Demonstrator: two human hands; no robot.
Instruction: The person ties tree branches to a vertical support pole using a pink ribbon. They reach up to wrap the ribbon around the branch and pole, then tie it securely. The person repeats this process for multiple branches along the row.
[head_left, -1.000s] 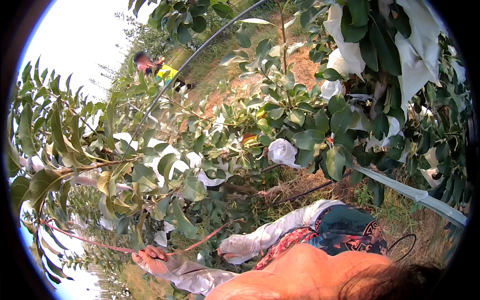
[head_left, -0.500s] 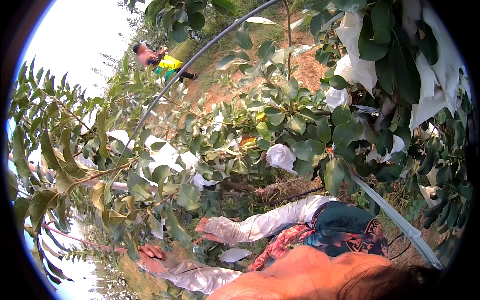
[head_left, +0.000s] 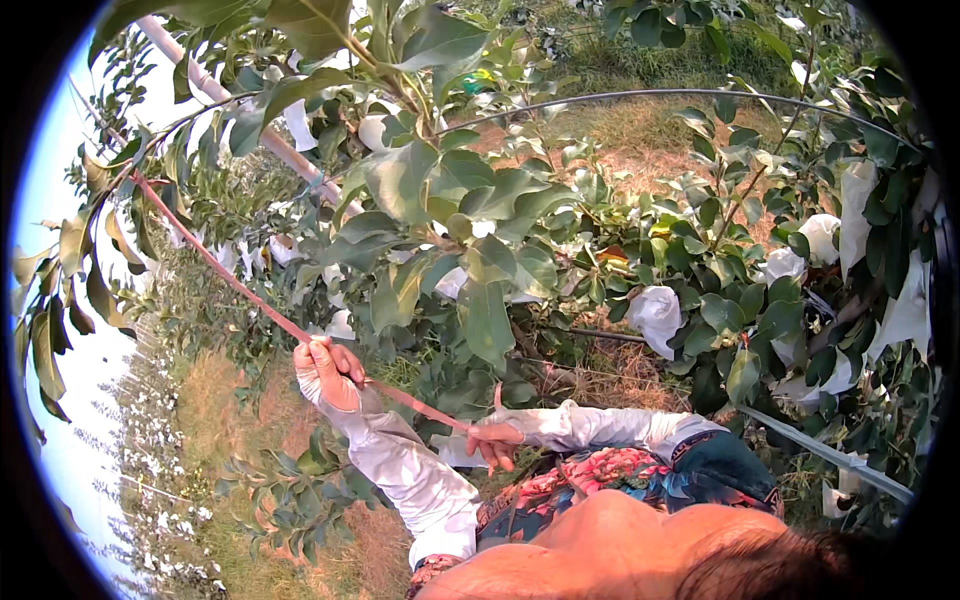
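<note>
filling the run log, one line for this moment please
left hand: gripping thin reddish branch | right hand: gripping same branch lower down | around: green leafy tree, white paper fruit bags

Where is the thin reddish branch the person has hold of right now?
In the head view, the reddish branch runs diagonally across the left half, from the upper-left leaves down through the left hand to the right hand.

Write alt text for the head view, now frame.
Both hands grip a thin reddish branch: left hand higher up, right hand near its lower end. Leafy tree with white paper fruit bags fills the view above dry grass.
</note>
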